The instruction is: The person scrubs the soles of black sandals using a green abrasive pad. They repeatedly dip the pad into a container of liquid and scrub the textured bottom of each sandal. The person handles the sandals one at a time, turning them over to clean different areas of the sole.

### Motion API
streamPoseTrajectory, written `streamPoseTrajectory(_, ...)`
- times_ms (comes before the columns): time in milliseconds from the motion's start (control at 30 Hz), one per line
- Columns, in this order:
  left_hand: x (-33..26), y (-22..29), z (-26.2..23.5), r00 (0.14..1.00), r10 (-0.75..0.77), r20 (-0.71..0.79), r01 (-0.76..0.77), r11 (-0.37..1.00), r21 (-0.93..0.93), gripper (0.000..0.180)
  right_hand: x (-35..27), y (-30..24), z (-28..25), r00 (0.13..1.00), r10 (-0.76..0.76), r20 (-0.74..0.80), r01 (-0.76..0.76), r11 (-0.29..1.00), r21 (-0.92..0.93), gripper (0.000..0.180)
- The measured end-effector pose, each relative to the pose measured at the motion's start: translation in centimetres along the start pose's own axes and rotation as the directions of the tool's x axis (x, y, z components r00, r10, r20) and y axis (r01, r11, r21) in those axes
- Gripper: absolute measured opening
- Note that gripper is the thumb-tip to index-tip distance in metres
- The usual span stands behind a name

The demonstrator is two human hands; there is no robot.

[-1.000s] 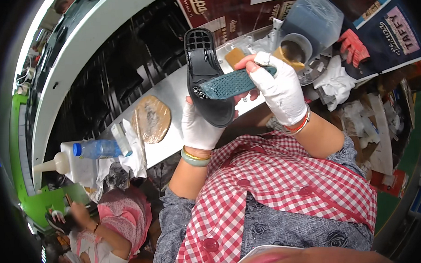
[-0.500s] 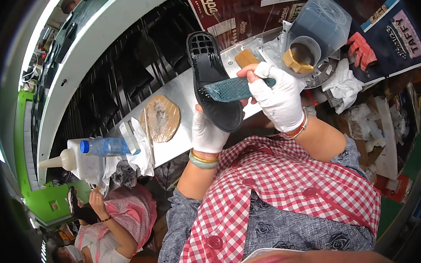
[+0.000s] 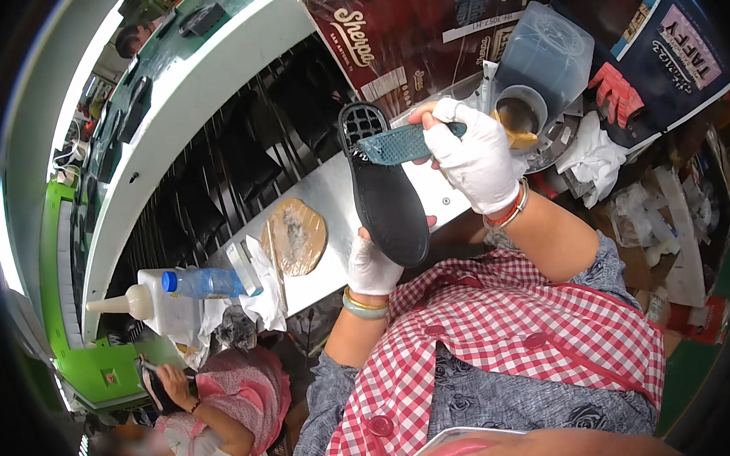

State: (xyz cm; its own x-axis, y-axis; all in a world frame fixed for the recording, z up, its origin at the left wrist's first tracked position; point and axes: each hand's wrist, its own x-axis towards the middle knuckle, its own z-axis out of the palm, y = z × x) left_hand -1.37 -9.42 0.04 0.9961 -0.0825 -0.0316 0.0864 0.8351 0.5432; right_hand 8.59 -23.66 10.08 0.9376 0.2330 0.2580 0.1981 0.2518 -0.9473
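Head view, looking down at a person in a red checked top at a cluttered workbench. The left hand (image 3: 373, 264), in a white glove, cups the heel end of a black shoe sole (image 3: 386, 186) from below and tilts it up so its flat face is turned toward the wearer, probably to keep the surface open for work. The right hand (image 3: 472, 158), also gloved, pinches one end of a teal textured strip (image 3: 400, 143) and lays it across the toe end of the sole, where the two appear to touch. Behind the hand stands a small open pot (image 3: 521, 111) holding something amber, within easy reach. On the metal bench (image 3: 331, 197) lie a round tan pad (image 3: 294, 237) and a white squeeze bottle (image 3: 152, 301). The left fingers are hidden behind the sole. A co-worker (image 3: 218, 405) sits below left, partly cut off.
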Motion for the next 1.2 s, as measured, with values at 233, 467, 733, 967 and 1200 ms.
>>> streamPoseTrajectory(233, 0.1, 0.1, 0.2, 0.999, 0.02, -0.036, -0.021, 0.999, -0.024, 0.083, -0.8, 0.3, -0.1, 0.995, 0.051, 0.084, -0.045, 0.996, -0.077, 0.016)
streamPoseTrajectory(467, 0.2, 0.4, 0.0, 0.999, 0.009, -0.039, -0.012, 0.997, -0.078, 0.082, -3.2, 0.8, 0.4, 0.952, 0.268, 0.146, -0.262, 0.963, -0.055, 0.017)
streamPoseTrajectory(733, -0.2, 0.3, -3.2, 0.996, -0.048, -0.069, 0.038, 0.99, -0.133, 0.079, -4.7, 1.5, 1.0, 0.942, 0.265, 0.208, -0.237, 0.96, -0.153, 0.018)
streamPoseTrajectory(967, -1.0, 0.6, -3.6, 0.963, -0.161, -0.218, 0.121, 0.975, -0.187, 0.075, -3.9, 1.4, 1.0, 0.805, 0.388, 0.449, -0.312, 0.92, -0.236, 0.017)
streamPoseTrajectory(1200, -2.3, 2.4, -5.7, 0.965, -0.222, -0.143, 0.213, 0.974, -0.077, 0.077, -2.1, 2.5, 3.3, 0.63, 0.414, 0.657, -0.271, 0.91, -0.314, 0.024)
